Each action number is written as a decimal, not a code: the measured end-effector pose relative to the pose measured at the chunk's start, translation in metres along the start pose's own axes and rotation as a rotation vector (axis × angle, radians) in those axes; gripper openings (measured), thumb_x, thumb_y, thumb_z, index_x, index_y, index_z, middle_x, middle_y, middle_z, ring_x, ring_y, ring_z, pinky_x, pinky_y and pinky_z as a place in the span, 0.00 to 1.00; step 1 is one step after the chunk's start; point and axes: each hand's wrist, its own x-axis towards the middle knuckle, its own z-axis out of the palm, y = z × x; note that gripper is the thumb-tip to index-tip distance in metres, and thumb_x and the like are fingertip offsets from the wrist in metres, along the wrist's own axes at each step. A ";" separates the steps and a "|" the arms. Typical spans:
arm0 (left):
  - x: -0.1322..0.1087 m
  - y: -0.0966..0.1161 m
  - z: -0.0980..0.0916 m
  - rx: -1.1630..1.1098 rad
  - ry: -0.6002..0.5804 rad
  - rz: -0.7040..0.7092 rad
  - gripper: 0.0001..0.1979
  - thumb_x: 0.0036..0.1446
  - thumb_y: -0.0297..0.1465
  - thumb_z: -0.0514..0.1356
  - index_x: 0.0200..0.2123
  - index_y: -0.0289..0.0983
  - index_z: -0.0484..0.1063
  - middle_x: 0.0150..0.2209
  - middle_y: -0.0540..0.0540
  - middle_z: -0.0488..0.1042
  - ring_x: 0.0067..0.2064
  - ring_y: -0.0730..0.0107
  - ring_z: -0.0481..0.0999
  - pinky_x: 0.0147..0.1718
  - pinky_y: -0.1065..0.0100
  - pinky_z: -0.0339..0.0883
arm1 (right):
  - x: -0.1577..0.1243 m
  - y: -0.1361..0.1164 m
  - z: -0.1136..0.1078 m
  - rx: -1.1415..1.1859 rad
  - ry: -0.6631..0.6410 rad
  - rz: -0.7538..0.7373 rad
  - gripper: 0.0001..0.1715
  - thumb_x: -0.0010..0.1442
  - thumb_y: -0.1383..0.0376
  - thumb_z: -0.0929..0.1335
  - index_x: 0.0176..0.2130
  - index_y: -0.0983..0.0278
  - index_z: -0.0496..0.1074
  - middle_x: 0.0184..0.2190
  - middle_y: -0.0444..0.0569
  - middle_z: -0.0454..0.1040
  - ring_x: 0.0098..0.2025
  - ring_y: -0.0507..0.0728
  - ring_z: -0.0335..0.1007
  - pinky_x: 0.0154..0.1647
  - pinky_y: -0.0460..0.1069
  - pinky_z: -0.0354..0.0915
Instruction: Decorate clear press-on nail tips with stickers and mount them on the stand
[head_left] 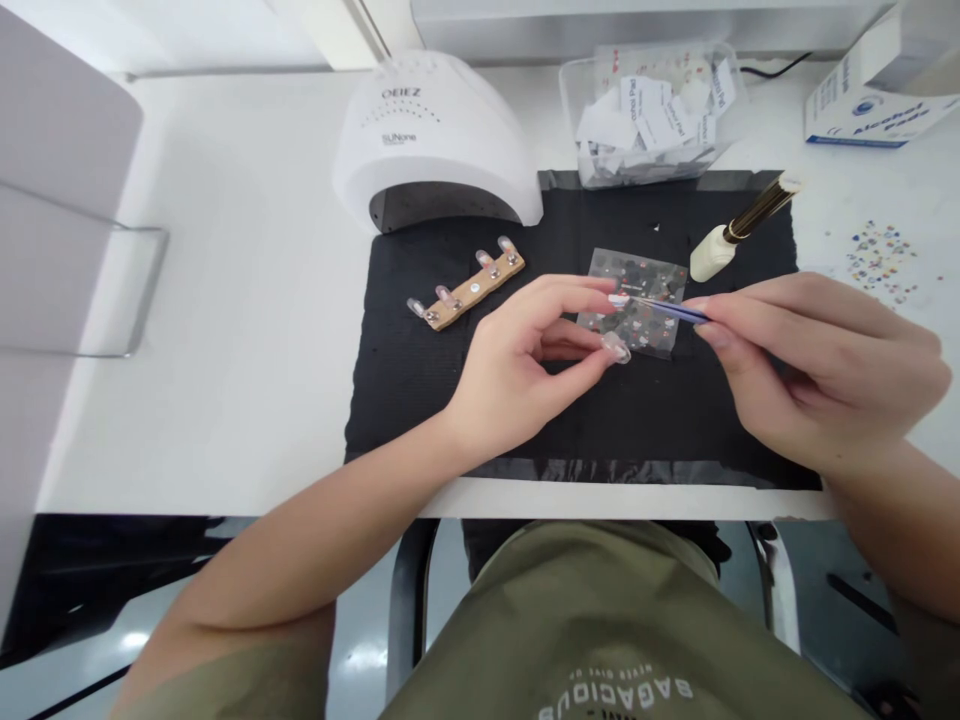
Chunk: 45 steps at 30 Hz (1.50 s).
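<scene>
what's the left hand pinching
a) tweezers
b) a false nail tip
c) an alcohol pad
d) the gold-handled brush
B: the left hand holds a small false nail tip pinched at its fingertips.

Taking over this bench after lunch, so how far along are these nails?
Four nail tips already sit on the wooden stick. In hand: the left hand pinches a loose nail tip, with the right hand holding tweezers beside it. Left: the sticker sheet still shows many decals.
</scene>
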 end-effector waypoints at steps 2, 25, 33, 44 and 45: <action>0.001 0.002 -0.001 0.036 0.040 0.008 0.09 0.64 0.26 0.77 0.46 0.41 0.88 0.64 0.42 0.86 0.52 0.59 0.94 0.49 0.62 0.93 | 0.000 0.000 0.000 -0.016 -0.009 0.011 0.22 0.70 0.78 0.75 0.55 0.54 0.83 0.42 0.45 0.90 0.38 0.56 0.87 0.38 0.50 0.81; 0.013 0.003 0.000 -0.350 0.160 -0.327 0.14 0.53 0.38 0.86 0.39 0.43 0.89 0.39 0.51 0.91 0.40 0.65 0.94 0.40 0.70 0.91 | -0.001 0.007 0.001 -0.001 0.021 0.037 0.15 0.70 0.77 0.76 0.49 0.60 0.85 0.38 0.48 0.88 0.36 0.54 0.83 0.38 0.47 0.77; 0.013 0.002 0.002 -0.387 0.164 -0.280 0.13 0.53 0.36 0.86 0.37 0.43 0.89 0.35 0.53 0.90 0.38 0.68 0.93 0.40 0.72 0.91 | 0.000 0.005 0.002 0.036 0.032 0.063 0.15 0.68 0.76 0.77 0.49 0.58 0.87 0.37 0.47 0.87 0.35 0.53 0.83 0.37 0.47 0.76; 0.013 -0.001 -0.001 -0.169 0.187 -0.106 0.07 0.60 0.32 0.82 0.41 0.42 0.92 0.43 0.49 0.93 0.44 0.64 0.94 0.49 0.64 0.92 | 0.004 -0.001 -0.007 0.141 -0.184 0.343 0.10 0.75 0.70 0.75 0.45 0.56 0.88 0.42 0.43 0.90 0.38 0.54 0.86 0.37 0.48 0.78; 0.013 -0.002 0.000 -0.136 0.187 -0.071 0.06 0.62 0.31 0.82 0.42 0.42 0.92 0.44 0.48 0.93 0.44 0.64 0.94 0.50 0.64 0.92 | 0.004 -0.002 -0.007 0.165 -0.201 0.362 0.11 0.75 0.71 0.75 0.44 0.56 0.88 0.42 0.43 0.91 0.38 0.53 0.86 0.37 0.47 0.78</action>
